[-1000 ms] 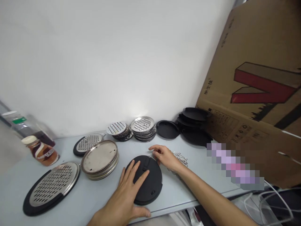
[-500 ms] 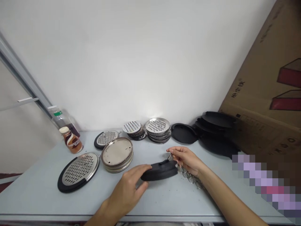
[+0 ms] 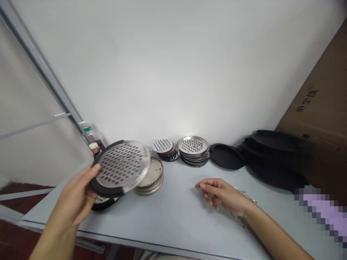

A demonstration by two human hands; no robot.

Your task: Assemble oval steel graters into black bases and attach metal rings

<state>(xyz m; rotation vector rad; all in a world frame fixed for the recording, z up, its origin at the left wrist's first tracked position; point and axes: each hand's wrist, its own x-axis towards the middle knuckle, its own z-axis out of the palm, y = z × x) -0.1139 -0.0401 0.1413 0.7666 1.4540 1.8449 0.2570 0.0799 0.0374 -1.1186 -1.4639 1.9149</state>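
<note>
My left hand [image 3: 78, 191] grips a round metal grater with a black rim [image 3: 121, 168] by its edge, raised above the table and a little blurred. Beneath it another black-rimmed grater [image 3: 105, 203] lies partly hidden. A stack of plain metal discs [image 3: 151, 180] stands just to its right, partly covered by the raised grater. Over the table at right hovers my right hand [image 3: 221, 195], its fingers loosely bent and apart, with nothing seen in them. Several wire rings [image 3: 245, 194] lie under and beside that wrist.
Along the wall stand a small stack of perforated discs [image 3: 164, 147], a larger stack of grater discs [image 3: 193, 150], a black round tray [image 3: 227, 157] and piled black trays [image 3: 273, 159]. Bottles [image 3: 90, 135] stand back left. A cardboard box [image 3: 320, 104] rises at right.
The black-rimmed piece held between both hands is now in my left hand alone, moved left and turned face up. My right hand has let go of it. The view has shifted left.
</note>
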